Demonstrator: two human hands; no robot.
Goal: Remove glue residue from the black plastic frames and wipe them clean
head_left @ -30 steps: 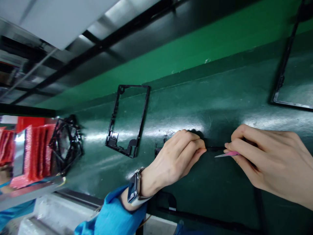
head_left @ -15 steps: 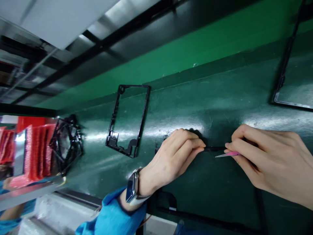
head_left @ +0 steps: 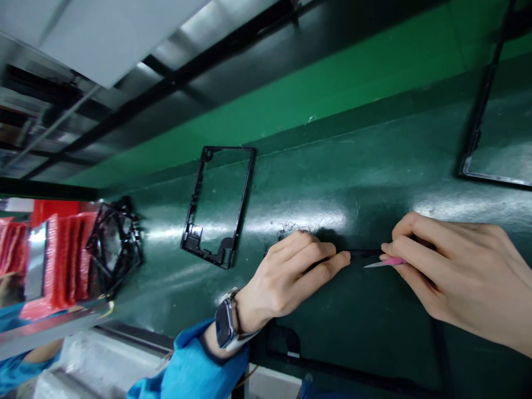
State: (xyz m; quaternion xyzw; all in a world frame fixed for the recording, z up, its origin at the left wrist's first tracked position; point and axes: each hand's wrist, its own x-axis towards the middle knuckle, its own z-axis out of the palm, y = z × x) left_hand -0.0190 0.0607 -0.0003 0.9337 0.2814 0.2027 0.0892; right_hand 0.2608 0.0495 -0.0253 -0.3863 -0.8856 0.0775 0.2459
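Note:
My left hand [head_left: 297, 271], with a smartwatch [head_left: 226, 321] at its wrist, is closed at the near frame's upper edge. One fingertip lies along that edge; the other fingertips are partly hidden. This thin black plastic frame [head_left: 357, 374] lies on the green surface in front of me, partly covered by my hands. My right hand [head_left: 449, 271] pinches a small pink-handled blade [head_left: 384, 262], its pointed metal tip directed left, just below the edge. The right fingertips also touch the edge. Fine black shavings [head_left: 295, 227] lie above my left hand.
Another black frame [head_left: 245, 205] lies to the left, and part of one [head_left: 477, 122] shows at far right. Several tangled black frames [head_left: 112, 244] stand near red bubble-wrap packs [head_left: 64, 255]. Another person's blue sleeve [head_left: 16, 377] appears at lower left.
My left fingers have shifted, with the upper finger drawn back and bent while one fingertip stays on the edge. My right hand and the blade have barely moved.

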